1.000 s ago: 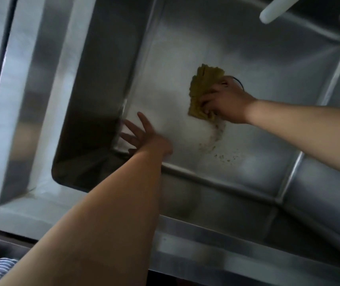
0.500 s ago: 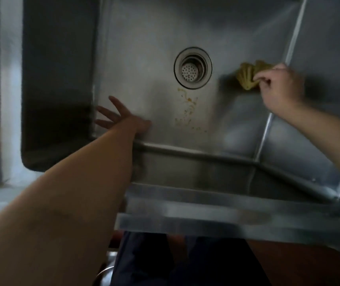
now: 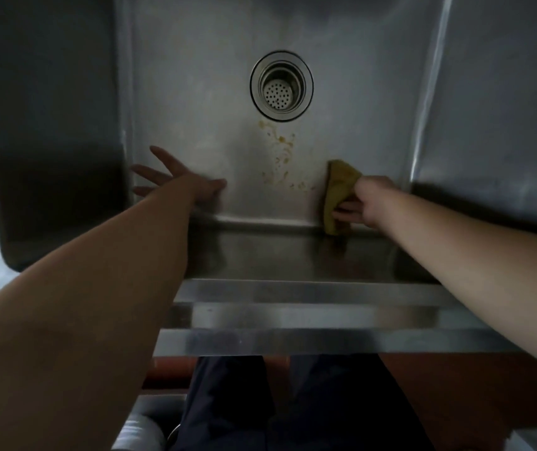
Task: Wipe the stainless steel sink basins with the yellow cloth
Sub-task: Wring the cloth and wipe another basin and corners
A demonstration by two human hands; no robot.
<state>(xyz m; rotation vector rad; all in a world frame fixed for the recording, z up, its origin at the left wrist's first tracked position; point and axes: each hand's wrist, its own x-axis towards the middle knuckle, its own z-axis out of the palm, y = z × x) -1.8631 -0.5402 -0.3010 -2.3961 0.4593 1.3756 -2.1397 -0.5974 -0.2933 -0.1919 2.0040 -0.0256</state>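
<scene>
The stainless steel sink basin (image 3: pixel 195 102) fills the view, with its round drain strainer (image 3: pixel 281 86) near the top middle. Yellowish streaks and specks (image 3: pixel 282 154) run down the basin floor below the drain. My right hand (image 3: pixel 366 203) grips the bunched yellow cloth (image 3: pixel 337 190) and presses it on the floor at the near right, by the front wall. My left hand (image 3: pixel 176 180) lies flat on the floor at the near left corner, fingers spread, holding nothing.
The sink's front rim (image 3: pixel 309 317) crosses below my forearms. Steep steel walls rise at the left (image 3: pixel 49 125) and right (image 3: pixel 488 92). Dark trousers (image 3: pixel 277 405) and a reddish floor show under the rim.
My right hand has dragged the cloth from the right wall beside the drain down toward the front wall. The left hand has stayed put. The view has shifted to centre on the drain.
</scene>
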